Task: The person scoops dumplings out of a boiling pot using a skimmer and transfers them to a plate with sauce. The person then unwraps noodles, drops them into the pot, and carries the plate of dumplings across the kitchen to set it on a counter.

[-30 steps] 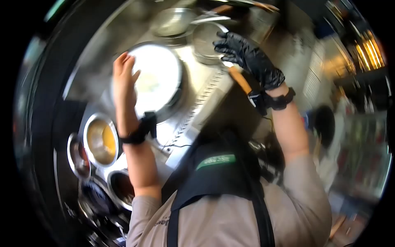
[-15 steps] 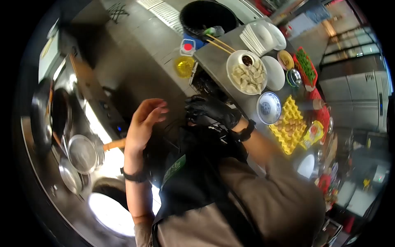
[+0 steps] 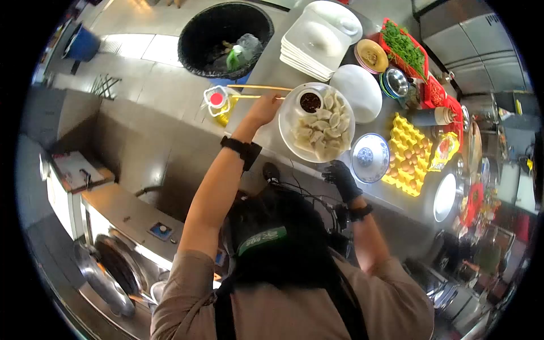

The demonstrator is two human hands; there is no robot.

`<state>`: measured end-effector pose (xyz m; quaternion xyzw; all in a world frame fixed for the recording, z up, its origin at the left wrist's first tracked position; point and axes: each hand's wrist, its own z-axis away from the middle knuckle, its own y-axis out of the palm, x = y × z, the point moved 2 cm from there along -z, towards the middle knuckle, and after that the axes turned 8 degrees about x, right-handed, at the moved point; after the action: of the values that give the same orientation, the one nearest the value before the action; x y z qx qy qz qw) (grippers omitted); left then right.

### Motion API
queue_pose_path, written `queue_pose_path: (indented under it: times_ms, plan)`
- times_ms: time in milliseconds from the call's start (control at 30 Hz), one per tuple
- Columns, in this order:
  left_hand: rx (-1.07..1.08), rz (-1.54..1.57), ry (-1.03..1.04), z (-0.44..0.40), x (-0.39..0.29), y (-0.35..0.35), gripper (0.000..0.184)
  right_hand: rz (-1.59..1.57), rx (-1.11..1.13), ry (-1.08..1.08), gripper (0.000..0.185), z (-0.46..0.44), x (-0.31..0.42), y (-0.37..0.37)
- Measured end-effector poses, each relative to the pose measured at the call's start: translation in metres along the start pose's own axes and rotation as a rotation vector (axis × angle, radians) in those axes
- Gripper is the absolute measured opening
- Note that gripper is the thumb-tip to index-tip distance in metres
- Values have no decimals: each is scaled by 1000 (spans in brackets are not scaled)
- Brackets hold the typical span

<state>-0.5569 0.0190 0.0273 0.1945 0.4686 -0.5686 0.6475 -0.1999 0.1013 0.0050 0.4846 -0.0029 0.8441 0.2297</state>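
My bare left hand point(image 3: 263, 110) reaches over the counter, its fingers closed at the left rim of a round white plate point(image 3: 288, 139). They lie across the lower of two wooden chopsticks point(image 3: 255, 86), whose ends rest by that rim. On the plate are many pale dumplings point(image 3: 324, 127) and a small white bowl of dark sauce point(image 3: 310, 102). Black-gloved, my right hand point(image 3: 341, 178) is at the plate's lower right edge, fingers apart; whether they touch the plate I cannot tell. A blue-and-white bowl point(image 3: 370, 158) stands just right of that hand.
Stacked white plates point(image 3: 309, 48), an oval plate point(image 3: 357, 93), a yellow egg tray point(image 3: 405, 153) and a red basket of greens point(image 3: 403, 48) crowd the counter. A black bin point(image 3: 226, 37) and an oil jug point(image 3: 218, 105) stand on the left. Woks point(image 3: 105, 277) occupy the stove.
My view has swung toward the counter. The left hand has moved from the space before my body to the plate's rim; the right has shifted to the plate's lower edge.
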Motion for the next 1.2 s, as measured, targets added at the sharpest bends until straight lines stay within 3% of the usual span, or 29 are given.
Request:
queue_pose_path:
  times_ms: [33, 100, 133, 233, 333, 433, 533, 600, 767, 800, 867, 900, 933, 1000, 1033, 1100, 1167, 1200]
  plan:
    - [-51, -76, 97, -24, 5, 1, 29, -6, -23, 0, 30, -8, -10, -5]
    - [41, -79, 78, -59, 5, -2, 29, -323, -287, -1, 32, -24, 22, 11]
    - [98, -142, 131, -67, -1, -4, 28, -328, -372, 71, 31, -31, 28, 13]
    - [233, -135, 145, -92, -3, -8, 26, -456, -463, -1, 32, -49, 21, 14]
    - [357, -25, 81, -106, 2, -15, 22, -238, -579, -99, 46, -61, 9, 13]
    - [448, -78, 128, -114, 7, -22, 24, -205, -692, -140, 47, -70, 2, 19]
    - [473, -165, 174, -113, 3, -28, 27, 80, -746, -138, 43, -73, 3, 25]
    - [476, -169, 173, -111, 2, -28, 27, -358, -811, -99, 35, -75, 3, 27]
    - [419, 54, 93, -79, -1, -50, 22, -67, -758, -236, 27, -64, 43, 50]
    - [478, 42, 6, -56, -25, -67, 30, 206, -744, -225, 26, -56, 39, 53]
    - [508, 121, 7, -33, -19, -75, 30, 385, -732, -134, 26, -33, 55, 72]
    - [527, 191, 11, -22, -13, -88, 30, 290, -723, -66, 26, -31, 80, 91]
    - [540, 204, 49, -12, -5, -99, 31, 337, -727, -161, 27, -28, 85, 107]
    - [604, 227, 87, 16, -3, -134, 32, 213, -742, -150, 27, -36, 113, 144]
    - [623, 234, 85, 32, -2, -155, 34, 49, -747, -37, 27, -41, 129, 164]
    - [567, 306, 29, 65, 6, -198, 36, 188, -696, -67, 26, -47, 144, 200]
    - [554, 311, 70, 96, 9, -249, 37, 685, -620, -9, 11, -59, 172, 241]
    - [570, 308, 95, 111, 15, -275, 38, 500, -617, -2, 6, -70, 183, 264]
